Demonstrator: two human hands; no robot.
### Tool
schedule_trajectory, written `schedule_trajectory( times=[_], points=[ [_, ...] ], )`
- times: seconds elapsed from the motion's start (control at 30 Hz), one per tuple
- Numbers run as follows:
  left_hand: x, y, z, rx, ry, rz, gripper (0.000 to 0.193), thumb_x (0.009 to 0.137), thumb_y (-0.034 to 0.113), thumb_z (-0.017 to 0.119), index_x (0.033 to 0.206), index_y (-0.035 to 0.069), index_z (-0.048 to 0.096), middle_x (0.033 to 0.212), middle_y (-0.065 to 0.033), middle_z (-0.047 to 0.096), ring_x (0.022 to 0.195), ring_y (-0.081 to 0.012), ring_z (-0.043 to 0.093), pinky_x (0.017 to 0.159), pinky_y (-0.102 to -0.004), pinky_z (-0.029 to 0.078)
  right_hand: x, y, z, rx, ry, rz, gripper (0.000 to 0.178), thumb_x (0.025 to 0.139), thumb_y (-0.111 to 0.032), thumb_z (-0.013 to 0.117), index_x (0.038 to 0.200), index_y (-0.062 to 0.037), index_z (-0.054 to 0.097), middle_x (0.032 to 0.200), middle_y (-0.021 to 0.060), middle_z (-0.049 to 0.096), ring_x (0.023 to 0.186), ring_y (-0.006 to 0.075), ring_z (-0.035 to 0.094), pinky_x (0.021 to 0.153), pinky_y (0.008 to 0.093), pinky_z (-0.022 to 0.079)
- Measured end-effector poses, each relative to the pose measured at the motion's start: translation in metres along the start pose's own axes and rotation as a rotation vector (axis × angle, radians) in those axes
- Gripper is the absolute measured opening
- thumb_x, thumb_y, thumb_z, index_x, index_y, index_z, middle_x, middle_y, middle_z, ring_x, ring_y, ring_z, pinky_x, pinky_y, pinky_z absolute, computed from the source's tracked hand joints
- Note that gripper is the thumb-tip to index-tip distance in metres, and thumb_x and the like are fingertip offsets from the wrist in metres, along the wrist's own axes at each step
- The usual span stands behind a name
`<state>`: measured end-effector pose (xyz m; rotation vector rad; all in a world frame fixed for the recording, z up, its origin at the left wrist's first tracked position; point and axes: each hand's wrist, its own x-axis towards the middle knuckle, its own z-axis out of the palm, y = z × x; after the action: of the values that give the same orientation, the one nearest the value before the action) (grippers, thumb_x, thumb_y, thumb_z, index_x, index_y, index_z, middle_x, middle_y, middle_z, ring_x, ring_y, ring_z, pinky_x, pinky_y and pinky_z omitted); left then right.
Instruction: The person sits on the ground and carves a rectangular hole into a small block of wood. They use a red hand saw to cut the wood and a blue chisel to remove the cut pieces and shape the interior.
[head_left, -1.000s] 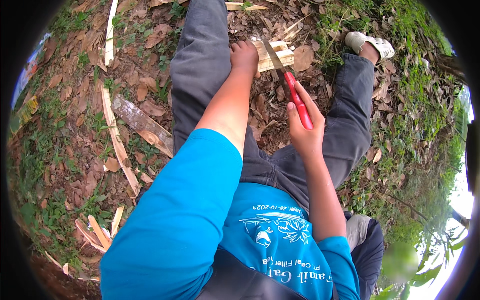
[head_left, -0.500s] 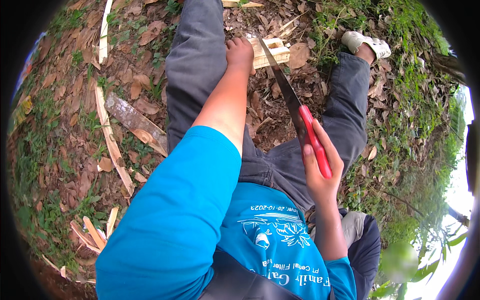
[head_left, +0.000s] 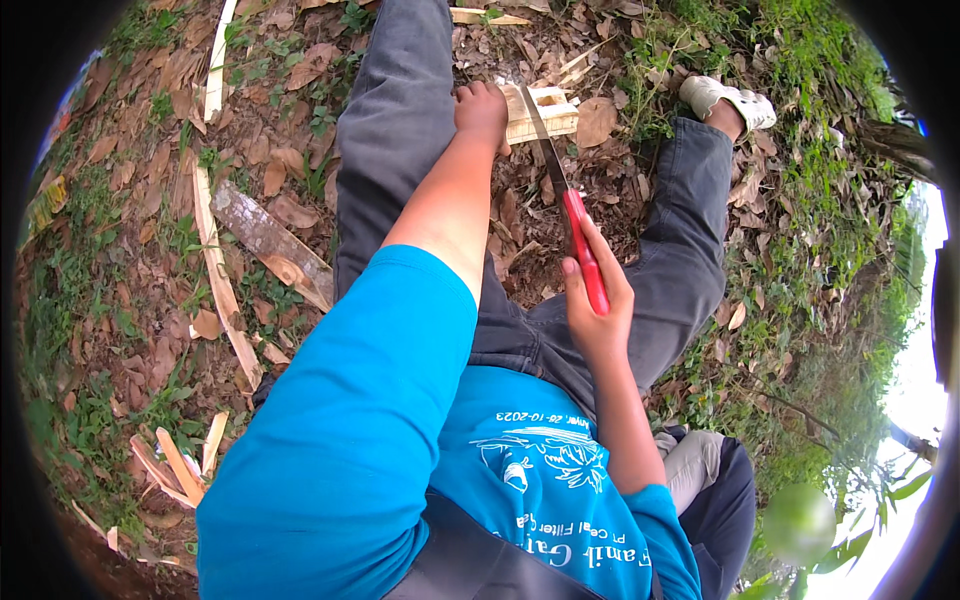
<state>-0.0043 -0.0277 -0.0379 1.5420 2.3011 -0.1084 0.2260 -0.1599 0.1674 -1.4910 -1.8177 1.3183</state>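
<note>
A pale block of wood (head_left: 556,122) with notched upper parts lies on the leaf litter between my outstretched legs. My left hand (head_left: 482,115) is closed on its left end, next to my left leg. In my right hand (head_left: 603,305) is the red handle of a hand saw (head_left: 549,155). Its long, tapering dark blade slants up and left, and the far part lies across the wood beside my left hand. The blade's teeth are too small to make out.
A bark-covered wood slab (head_left: 270,243) and a long pale strip (head_left: 215,265) lie left of my legs. Several split sticks (head_left: 183,467) are near the lower left. Dry leaves and green plants (head_left: 800,200) cover the ground around me.
My right hand has moved forward and left with the saw, bringing its handle closer to the wood. My left hand stays on the block.
</note>
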Motion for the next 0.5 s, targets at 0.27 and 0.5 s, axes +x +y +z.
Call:
schedule_trajectory(
  times=[0.27,0.5],
  points=[
    [-0.005,-0.002,0.02,0.023,0.129,-0.031,0.105,0.048,0.037,0.102,0.133,0.001,0.05,0.131,-0.017,0.057,0.122,-0.0357,0.057,0.102,-0.0485,0.048,-0.025,-0.036,-0.045,-0.061,-0.017,-0.073,0.046,0.098,-0.004,0.065,0.143,0.0007,0.058,0.135,0.018,0.067,0.124,0.021,0.064,0.105,0.0307,0.046],
    [-0.007,0.002,0.012,0.016,0.062,-0.03,0.103,0.049,0.038,0.102,0.131,0.002,0.051,0.129,-0.0164,0.059,0.123,-0.0359,0.057,0.101,-0.0491,0.049,0.06,0.011,0.007,0.07,0.006,-0.041,0.044,0.098,-0.006,0.066,0.141,-0.0035,0.061,0.133,0.0177,0.069,0.123,0.0204,0.064,0.105,0.0316,0.046]
  ],
)
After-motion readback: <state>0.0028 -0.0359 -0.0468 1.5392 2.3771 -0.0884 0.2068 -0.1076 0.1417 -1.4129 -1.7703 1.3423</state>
